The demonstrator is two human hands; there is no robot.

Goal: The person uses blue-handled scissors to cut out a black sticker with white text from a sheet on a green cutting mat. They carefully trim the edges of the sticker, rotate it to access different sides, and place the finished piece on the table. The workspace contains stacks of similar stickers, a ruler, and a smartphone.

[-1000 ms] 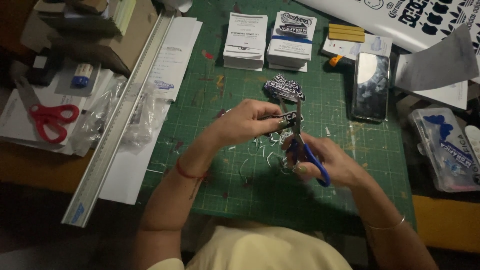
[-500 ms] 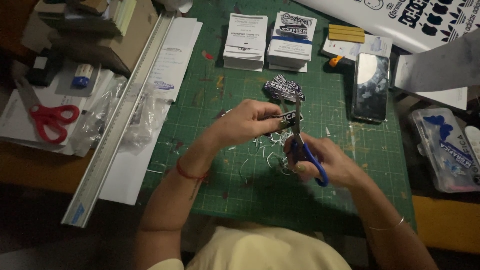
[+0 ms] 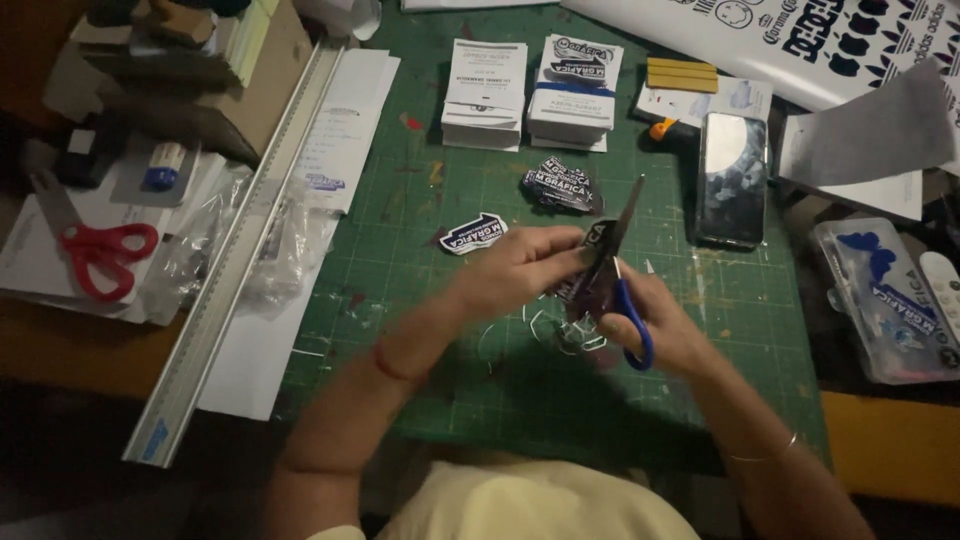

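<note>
The left hand (image 3: 520,268) is closed in a pinch on a small dark printed sticker (image 3: 592,262), holding it just above the green cutting mat (image 3: 480,400) near the centre of the surface. The right hand (image 3: 665,325) is closed through the blue handles of a pair of scissors (image 3: 618,270). The blades point up and away from the person, and the sticker sits between the two hands, touching the blades near the pivot. How far the blades stand apart cannot be told, because the sticker and the fingers cover them.

Thin white paper trimmings (image 3: 545,335) lie on the mat directly under the hands. One cut sticker (image 3: 473,233) lies flat just left of the left hand. A small heap of cut stickers (image 3: 562,186) lies just beyond the scissor tips.

Two stacks of printed cards (image 3: 535,92) stand at the far edge of the mat. A dark phone (image 3: 735,180) lies to the right of the hands. A long metal ruler (image 3: 235,260) runs diagonally along the mat's left edge, and red-handled scissors (image 3: 95,255) lie well apart to the far left.
</note>
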